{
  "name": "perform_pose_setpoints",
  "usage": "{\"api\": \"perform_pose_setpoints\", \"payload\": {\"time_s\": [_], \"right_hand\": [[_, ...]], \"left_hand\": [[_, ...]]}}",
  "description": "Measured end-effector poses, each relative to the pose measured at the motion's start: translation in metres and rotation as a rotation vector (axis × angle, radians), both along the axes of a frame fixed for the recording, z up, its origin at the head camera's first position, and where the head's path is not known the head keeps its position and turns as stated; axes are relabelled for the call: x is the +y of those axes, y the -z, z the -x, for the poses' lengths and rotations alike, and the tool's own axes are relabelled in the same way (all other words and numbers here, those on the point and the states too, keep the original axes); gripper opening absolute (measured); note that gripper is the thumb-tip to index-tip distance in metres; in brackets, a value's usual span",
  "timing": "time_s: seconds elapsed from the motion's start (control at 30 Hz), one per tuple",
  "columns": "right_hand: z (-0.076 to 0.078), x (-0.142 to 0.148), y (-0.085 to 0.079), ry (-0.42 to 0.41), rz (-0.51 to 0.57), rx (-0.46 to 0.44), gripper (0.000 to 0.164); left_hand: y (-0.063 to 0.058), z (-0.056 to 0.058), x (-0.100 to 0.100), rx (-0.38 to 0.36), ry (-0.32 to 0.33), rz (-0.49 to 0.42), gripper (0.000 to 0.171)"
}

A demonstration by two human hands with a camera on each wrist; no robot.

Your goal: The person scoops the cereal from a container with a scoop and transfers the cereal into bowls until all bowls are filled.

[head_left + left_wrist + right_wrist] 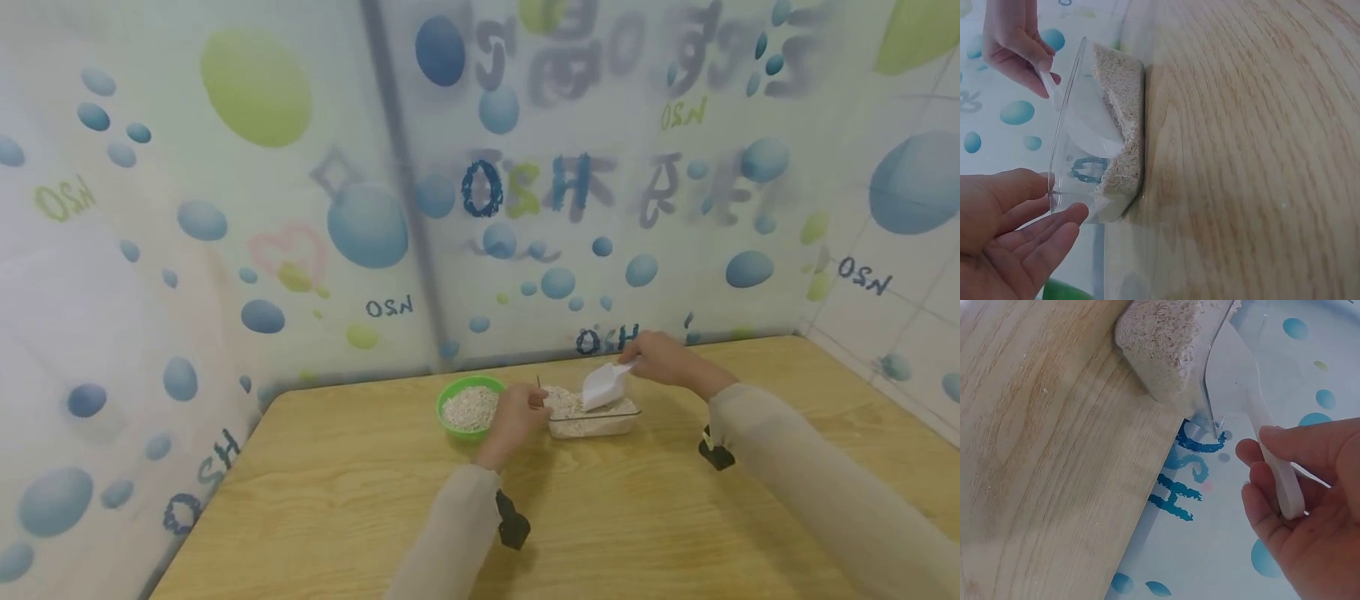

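Note:
A clear rectangular container (592, 427) of oat-like flakes stands on the table. My left hand (515, 423) is at its left end, and in the left wrist view that hand (1016, 225) pinches the container's rim between thumb and fingers. My right hand (663, 360) grips the handle of a white scoop (604, 386) from above. The scoop's blade dips into the flakes, tilted, with its lower edge hidden among them. In the right wrist view the thumb and curled fingers of my right hand (1310, 481) hold the scoop's handle (1279, 469).
A green bowl (452, 429) of similar flakes stands left of the container, partly behind my left hand. The wooden table (337, 500) ends at a printed curtain (300, 208) just behind them. Small crumbs dot the tabletop.

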State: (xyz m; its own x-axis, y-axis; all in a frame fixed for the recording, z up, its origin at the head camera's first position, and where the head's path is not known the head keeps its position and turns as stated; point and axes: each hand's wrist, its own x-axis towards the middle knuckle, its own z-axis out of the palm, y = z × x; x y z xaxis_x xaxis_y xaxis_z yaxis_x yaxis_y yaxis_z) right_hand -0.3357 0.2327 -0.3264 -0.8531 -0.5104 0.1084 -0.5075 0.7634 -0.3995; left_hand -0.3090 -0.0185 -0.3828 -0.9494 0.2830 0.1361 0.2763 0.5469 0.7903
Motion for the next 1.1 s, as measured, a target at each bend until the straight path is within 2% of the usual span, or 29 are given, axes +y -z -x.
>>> {"api": "perform_pose_setpoints", "payload": {"time_s": [0.2, 0.37, 0.53, 0.73, 0.9, 1.1], "right_hand": [[0.007, 0.0, 0.001, -0.056, 0.001, 0.002, 0.02], [0.011, -0.004, -0.001, -0.067, -0.015, -0.008, 0.019], [0.012, -0.009, -0.003, -0.078, -0.02, -0.031, 0.019], [0.018, -0.017, -0.006, -0.137, -0.034, -0.005, 0.015], [0.022, -0.024, -0.009, -0.181, -0.023, -0.028, 0.016], [0.024, -0.032, -0.009, -0.188, -0.029, -0.017, 0.018]], "left_hand": [[-0.003, 0.0, 0.0, -0.012, -0.01, 0.023, 0.025], [-0.003, 0.001, 0.0, -0.001, 0.004, 0.028, 0.025], [-0.004, 0.003, 0.001, 0.025, 0.012, 0.094, 0.025], [-0.008, 0.006, 0.001, 0.021, 0.0, 0.182, 0.025], [-0.009, 0.008, 0.001, 0.016, 0.01, 0.195, 0.026], [-0.01, 0.01, 0.0, 0.012, 0.029, 0.204, 0.026]]}}
